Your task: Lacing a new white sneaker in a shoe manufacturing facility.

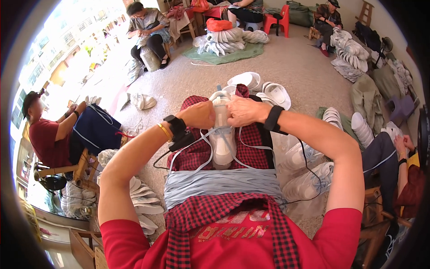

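Observation:
A white sneaker (222, 150) rests on my lap over a red-and-black checked apron (251, 145), its toe toward me. A pale blue-grey shoelace (219, 131) crosses its upper, and long loops hang down on both sides. My left hand (200, 114) is closed at the shoe's left eyelet edge, fingers bent around the lace. Opposite it, my right hand (245, 110) pinches at the right eyelet edge, with lace running down from below it. The fingertips partly hide the lace there. Across my waist lies a thick bundle of similar laces (221, 184).
White shoes (276, 94) lie beyond my knees, and stacked shoes (145, 197) stand at my left. Wrapped shoes (309, 179) are at my right. Co-workers sit left (49, 134), right (403, 175) and at the back. A shoe pile (226, 42) sits on a green sheet (197, 54).

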Motion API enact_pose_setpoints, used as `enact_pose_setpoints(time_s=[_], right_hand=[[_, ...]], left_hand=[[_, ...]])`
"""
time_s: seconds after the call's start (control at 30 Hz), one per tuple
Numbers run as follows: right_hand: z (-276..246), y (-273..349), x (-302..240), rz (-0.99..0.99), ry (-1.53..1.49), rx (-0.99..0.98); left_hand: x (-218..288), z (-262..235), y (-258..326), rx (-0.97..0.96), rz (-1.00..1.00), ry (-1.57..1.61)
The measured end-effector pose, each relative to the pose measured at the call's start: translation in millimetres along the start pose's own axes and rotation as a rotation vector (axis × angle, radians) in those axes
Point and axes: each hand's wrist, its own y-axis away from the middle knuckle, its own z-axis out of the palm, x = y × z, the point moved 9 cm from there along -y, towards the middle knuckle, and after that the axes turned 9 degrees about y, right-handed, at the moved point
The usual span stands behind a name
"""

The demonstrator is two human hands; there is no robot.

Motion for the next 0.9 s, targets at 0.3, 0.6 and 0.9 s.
enact_pose_setpoints(time_s=[0.3,0.6,0.9], right_hand=[[-54,26,32,0.257,-0.527,0.698],[-318,31,-19,-0.069,-0.920,1.005],[-357,34,-40,-0.182,-0.809,0.889]], left_hand=[[30,-16,12,0.183,0.135,0.103],[209,-248,89,0.710,0.673,0.335],[247,-247,76,0.280,0.557,0.867]])
